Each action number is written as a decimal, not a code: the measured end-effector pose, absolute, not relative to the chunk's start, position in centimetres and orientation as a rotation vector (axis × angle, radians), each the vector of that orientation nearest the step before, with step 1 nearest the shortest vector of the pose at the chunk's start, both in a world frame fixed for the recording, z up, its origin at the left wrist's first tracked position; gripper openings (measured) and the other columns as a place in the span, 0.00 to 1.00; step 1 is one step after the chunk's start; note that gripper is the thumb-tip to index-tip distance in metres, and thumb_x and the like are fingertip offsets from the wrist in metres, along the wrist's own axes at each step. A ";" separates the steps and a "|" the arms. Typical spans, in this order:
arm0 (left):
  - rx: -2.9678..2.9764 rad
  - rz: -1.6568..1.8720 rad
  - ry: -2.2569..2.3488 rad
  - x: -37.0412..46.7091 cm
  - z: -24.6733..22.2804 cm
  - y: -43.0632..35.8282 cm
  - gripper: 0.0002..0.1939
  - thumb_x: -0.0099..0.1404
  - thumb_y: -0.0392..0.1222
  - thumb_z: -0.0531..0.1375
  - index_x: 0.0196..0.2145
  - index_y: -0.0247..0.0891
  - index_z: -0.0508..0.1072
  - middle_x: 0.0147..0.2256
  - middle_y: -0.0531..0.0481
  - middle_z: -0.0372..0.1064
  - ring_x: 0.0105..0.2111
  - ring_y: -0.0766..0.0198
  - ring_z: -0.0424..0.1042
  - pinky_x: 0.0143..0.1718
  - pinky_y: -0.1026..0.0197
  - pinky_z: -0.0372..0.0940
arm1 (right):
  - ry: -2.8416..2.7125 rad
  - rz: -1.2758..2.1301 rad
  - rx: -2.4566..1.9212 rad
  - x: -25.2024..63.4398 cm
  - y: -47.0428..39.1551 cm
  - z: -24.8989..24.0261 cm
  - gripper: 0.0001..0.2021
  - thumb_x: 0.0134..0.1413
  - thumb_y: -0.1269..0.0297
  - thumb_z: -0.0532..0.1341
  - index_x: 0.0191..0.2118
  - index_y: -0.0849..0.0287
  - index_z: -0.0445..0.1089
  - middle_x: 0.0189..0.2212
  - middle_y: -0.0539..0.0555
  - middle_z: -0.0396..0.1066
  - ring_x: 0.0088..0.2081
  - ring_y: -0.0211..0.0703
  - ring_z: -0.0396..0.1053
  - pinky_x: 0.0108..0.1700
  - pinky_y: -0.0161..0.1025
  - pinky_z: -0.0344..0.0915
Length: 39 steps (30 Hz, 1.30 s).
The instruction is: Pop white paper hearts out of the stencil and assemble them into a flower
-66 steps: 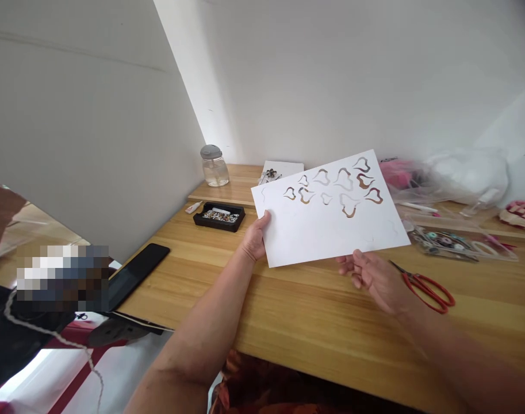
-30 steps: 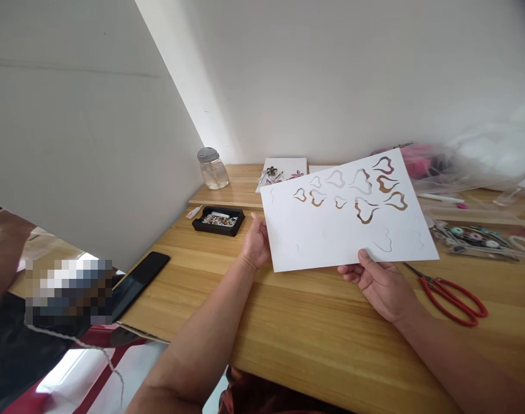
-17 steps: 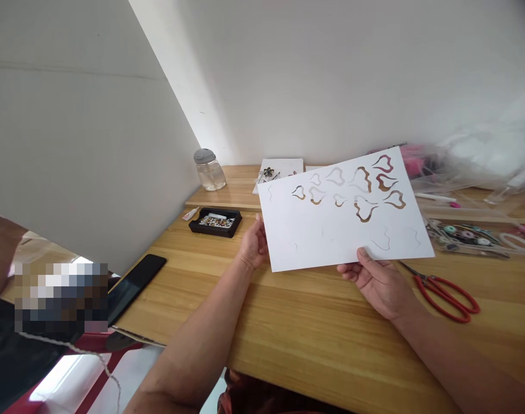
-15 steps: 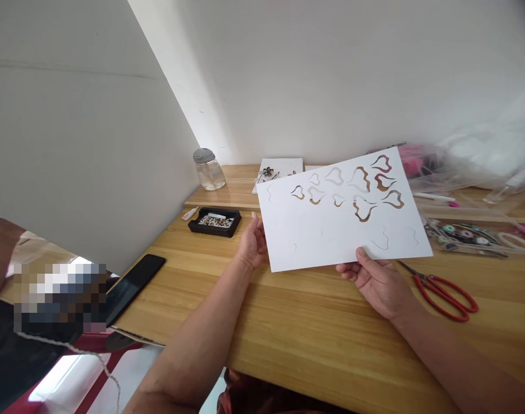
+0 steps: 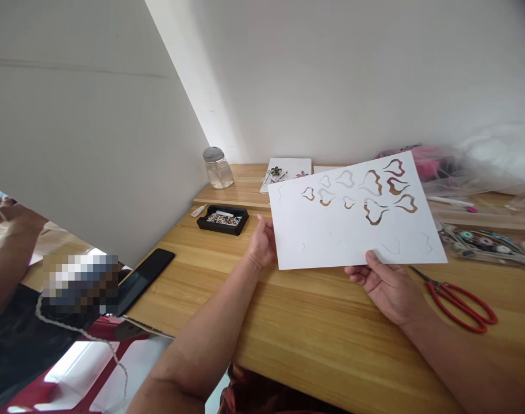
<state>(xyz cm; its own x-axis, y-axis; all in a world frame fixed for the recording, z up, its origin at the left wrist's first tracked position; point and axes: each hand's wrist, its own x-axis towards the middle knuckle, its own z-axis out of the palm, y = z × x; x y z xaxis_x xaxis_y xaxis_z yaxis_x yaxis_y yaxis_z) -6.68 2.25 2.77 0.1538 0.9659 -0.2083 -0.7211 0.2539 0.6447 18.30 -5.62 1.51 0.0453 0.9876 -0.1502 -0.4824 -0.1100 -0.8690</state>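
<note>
A white paper sheet with several curved, heart-like cut-outs across its upper part is held up, tilted, above the table. Thin curved lines also show along its lower part. My right hand pinches the bottom edge, thumb on the front and fingers partly hidden behind. At the left edge is my left hand, its fingers curled against the sheet and partly covered by it, its thumb raised beside the edge. Red-handled scissors lie on the table just right of my right hand, blades partly beneath the sheet's lower corner.
A black tray of beads stands left, beside a small white tube. Behind are a lidded water jar and papers with a flower-shaped piece. A phone lies near the left table edge; a box of supplies sits right.
The view has shifted slightly, so the table things appear a little further right. The sheet stays between my hands, with almost the same tilt.
</note>
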 end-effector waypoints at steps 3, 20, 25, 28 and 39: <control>0.415 1.303 0.713 -6.5 2.4 2.6 0.23 0.72 0.57 0.50 0.39 0.36 0.76 0.37 0.42 0.79 0.42 0.51 0.78 0.51 0.47 0.69 | -0.706 1.444 -0.954 18.3 -5.5 1.4 0.15 0.44 0.56 0.74 0.36 0.55 0.74 0.31 0.49 0.76 0.31 0.42 0.75 0.29 0.36 0.72; 0.547 1.348 0.659 -6.9 2.7 2.6 0.31 0.73 0.60 0.41 0.41 0.35 0.76 0.37 0.41 0.79 0.40 0.53 0.78 0.50 0.49 0.69 | -0.705 1.443 -0.945 18.5 -5.4 1.2 0.12 0.46 0.58 0.73 0.33 0.57 0.73 0.29 0.50 0.76 0.31 0.42 0.76 0.28 0.34 0.72; 0.544 1.244 0.629 -6.9 2.8 2.2 0.30 0.67 0.65 0.51 0.43 0.34 0.77 0.41 0.39 0.79 0.46 0.47 0.77 0.53 0.47 0.68 | -0.702 1.431 -0.935 18.2 -5.5 1.4 0.14 0.42 0.57 0.75 0.32 0.58 0.74 0.28 0.50 0.76 0.30 0.42 0.76 0.28 0.33 0.72; 0.544 1.213 0.674 -6.8 2.3 1.9 0.22 0.62 0.55 0.64 0.47 0.36 0.76 0.43 0.41 0.78 0.47 0.47 0.76 0.56 0.47 0.67 | -0.707 1.431 -0.929 17.9 -5.5 1.5 0.16 0.41 0.56 0.75 0.32 0.58 0.75 0.27 0.51 0.76 0.29 0.42 0.76 0.27 0.33 0.71; 0.654 1.141 0.791 -6.1 1.5 1.0 0.29 0.49 0.40 0.74 0.49 0.32 0.76 0.45 0.38 0.78 0.40 0.48 0.79 0.50 0.45 0.73 | -0.719 1.459 -0.914 17.7 -5.6 1.5 0.16 0.42 0.55 0.75 0.34 0.57 0.75 0.28 0.50 0.76 0.29 0.42 0.77 0.27 0.33 0.71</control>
